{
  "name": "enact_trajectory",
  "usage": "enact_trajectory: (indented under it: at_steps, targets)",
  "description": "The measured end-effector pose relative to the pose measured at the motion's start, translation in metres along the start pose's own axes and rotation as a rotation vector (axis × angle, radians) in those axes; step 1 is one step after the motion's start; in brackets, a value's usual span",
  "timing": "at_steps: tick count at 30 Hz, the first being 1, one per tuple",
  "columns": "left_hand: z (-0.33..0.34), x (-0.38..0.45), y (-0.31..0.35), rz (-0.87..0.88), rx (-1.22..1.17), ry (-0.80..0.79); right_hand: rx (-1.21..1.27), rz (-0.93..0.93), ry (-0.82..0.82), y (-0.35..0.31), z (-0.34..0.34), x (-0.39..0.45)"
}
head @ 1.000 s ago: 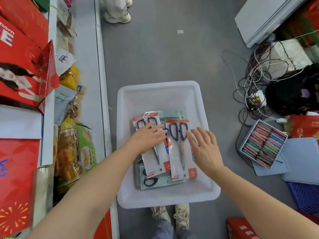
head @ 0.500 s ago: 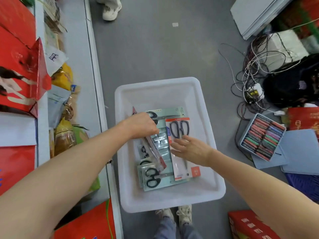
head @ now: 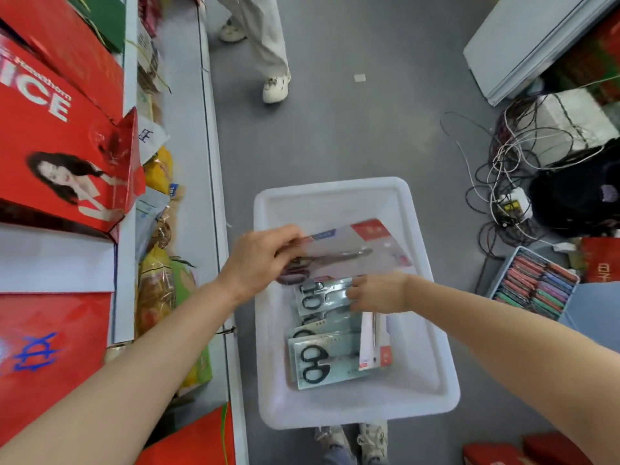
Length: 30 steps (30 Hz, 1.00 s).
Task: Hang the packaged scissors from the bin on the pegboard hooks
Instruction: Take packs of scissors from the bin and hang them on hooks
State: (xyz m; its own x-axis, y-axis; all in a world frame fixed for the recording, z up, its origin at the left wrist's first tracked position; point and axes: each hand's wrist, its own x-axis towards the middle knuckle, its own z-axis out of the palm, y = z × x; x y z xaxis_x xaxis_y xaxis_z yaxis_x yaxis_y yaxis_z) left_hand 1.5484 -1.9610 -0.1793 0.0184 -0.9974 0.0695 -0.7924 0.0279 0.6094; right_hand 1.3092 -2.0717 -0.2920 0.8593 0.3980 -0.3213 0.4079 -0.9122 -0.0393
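Head view: left hand (head: 258,260) has lifted one scissors pack (head: 349,253) clear of the bin (head: 432,333), fingers pinching its handle end; right hand (head: 379,293) now grips another beneath; hanging comes next.

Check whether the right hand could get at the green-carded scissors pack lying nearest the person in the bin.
Probably yes. The right hand is already inside the bin, and the green-carded scissors pack lies on top near it, only its right edge under a red-labelled pack.

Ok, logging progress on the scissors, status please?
Left hand grips one scissors pack, lifted over the bin. Right hand down on the packs in the bin. Nothing hung yet.
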Motion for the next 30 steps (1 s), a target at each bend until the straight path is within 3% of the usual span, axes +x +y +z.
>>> enact_trajectory:
  at_steps: [1,4,8,11,15,19,30]
  targets:
    - [-0.004,-0.006,0.005,-0.123,-0.132,0.077,-0.098,0.057,-0.028,0.004,-0.017,-0.007]
    - [-0.015,-0.02,0.018,-0.371,-0.377,0.287,0.112,0.219,-0.103,0.009,-0.049,-0.018]
    - [-0.025,-0.035,0.039,-0.519,-0.545,0.511,0.048,0.253,-0.043,0.015,-0.082,-0.029]
    - [-0.037,-0.049,0.056,-0.559,-0.624,0.647,0.049,0.378,-0.033,0.02,-0.125,-0.039]
    - [-0.057,-0.069,0.09,-0.565,-0.636,0.79,0.329,0.702,0.132,0.022,-0.184,-0.057]
    - [-0.081,-0.088,0.127,-0.582,-0.593,0.942,0.657,0.993,0.58,0.008,-0.214,-0.068]
    - [-0.185,-0.2,0.22,-0.552,-0.397,1.435,1.203,0.956,1.147,-0.083,-0.346,-0.032]
